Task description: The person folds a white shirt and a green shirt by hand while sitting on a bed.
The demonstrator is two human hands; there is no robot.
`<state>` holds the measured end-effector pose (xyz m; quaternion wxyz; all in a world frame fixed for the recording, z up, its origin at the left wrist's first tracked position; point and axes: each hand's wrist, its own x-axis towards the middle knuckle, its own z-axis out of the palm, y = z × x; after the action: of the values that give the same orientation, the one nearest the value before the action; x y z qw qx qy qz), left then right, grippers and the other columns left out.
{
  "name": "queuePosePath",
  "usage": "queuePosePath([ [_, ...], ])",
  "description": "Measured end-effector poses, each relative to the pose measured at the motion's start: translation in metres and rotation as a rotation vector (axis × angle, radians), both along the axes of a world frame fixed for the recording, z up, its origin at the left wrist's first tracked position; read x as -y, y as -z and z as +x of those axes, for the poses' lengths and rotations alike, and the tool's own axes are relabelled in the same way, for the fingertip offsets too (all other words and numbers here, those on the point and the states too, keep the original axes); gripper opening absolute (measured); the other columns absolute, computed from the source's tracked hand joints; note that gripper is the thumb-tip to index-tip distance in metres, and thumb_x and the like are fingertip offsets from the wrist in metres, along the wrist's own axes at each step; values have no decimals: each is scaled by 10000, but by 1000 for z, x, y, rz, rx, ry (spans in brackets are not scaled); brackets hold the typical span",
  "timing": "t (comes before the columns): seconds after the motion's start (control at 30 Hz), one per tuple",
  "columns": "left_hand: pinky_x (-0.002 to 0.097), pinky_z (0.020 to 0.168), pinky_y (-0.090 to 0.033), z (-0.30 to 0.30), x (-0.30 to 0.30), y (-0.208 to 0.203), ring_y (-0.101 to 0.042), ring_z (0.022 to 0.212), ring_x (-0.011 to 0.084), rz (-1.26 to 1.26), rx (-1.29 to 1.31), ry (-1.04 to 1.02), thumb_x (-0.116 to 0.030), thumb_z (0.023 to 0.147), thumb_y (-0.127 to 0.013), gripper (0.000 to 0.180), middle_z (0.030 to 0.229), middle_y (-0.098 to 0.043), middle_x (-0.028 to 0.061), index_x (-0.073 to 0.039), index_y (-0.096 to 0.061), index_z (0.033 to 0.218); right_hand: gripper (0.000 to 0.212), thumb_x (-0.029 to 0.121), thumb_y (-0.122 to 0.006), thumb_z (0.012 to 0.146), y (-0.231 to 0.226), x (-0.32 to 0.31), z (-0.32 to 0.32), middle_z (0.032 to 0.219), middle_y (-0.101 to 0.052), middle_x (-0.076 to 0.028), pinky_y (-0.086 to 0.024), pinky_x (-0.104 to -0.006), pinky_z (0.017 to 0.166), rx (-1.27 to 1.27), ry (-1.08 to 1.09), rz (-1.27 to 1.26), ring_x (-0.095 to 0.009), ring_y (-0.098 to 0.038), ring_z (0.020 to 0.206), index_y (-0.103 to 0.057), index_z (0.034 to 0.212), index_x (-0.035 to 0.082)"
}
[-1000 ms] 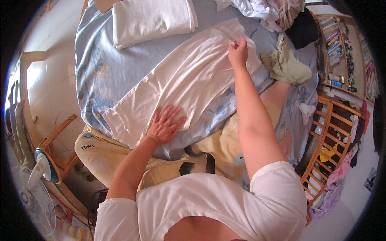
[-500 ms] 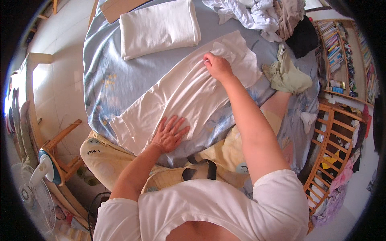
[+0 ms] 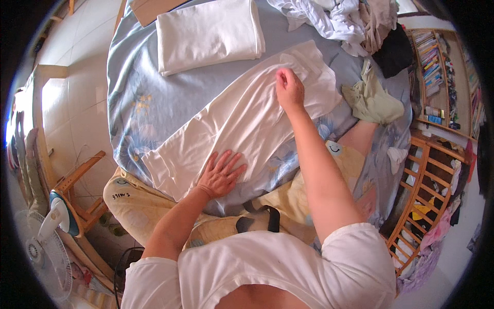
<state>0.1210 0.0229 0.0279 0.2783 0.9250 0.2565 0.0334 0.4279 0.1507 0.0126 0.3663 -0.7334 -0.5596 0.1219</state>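
Observation:
A long white garment (image 3: 234, 118) lies slantwise across the bed, its banded narrow end at the lower left and its wider end at the upper right. My left hand (image 3: 222, 174) rests on the garment's near edge, palm down, with fingers spread. Over the wider part is my right hand (image 3: 289, 90), its fingers curled closed. Whether a bit of the cloth is caught between those fingers is hidden. Soft creases run along the garment between my two hands.
Beyond the garment sits a folded white cloth (image 3: 211, 36) beside a brown cardboard piece (image 3: 152, 9). Crumpled clothes (image 3: 334, 23), a black cloth (image 3: 393, 51) and a pale green garment (image 3: 373, 98) lie on the blue bedsheet (image 3: 139, 77). A fan (image 3: 43, 247) stands at left.
My right hand has shifted slightly right over the garment and turned more upright, still closed. My left hand stays flat in the same place on the cloth. The whole view has shifted a little.

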Motion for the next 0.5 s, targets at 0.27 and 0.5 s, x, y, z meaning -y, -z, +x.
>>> queuePosePath([
  [0.27, 513, 1088, -174, 0, 0, 0, -228, 1353, 254, 52, -6, 11, -274, 737, -577, 577, 1456, -293, 23, -264, -460, 1302, 213, 42, -634, 693, -2, 62, -9, 985, -554, -108, -433, -407, 817, 148, -174, -17, -303, -527, 953, -598, 899, 78],
  [0.5, 526, 1083, -174, -1, 1, 4, -247, 1347, 259, 46, -20, 9, -267, 751, -557, 546, 1449, -307, 21, -290, -476, 1291, 182, 97, -671, 701, 4, 54, -14, 926, -567, -80, -432, -398, 794, -20, -70, -62, -286, -535, 902, -607, 871, 108],
])
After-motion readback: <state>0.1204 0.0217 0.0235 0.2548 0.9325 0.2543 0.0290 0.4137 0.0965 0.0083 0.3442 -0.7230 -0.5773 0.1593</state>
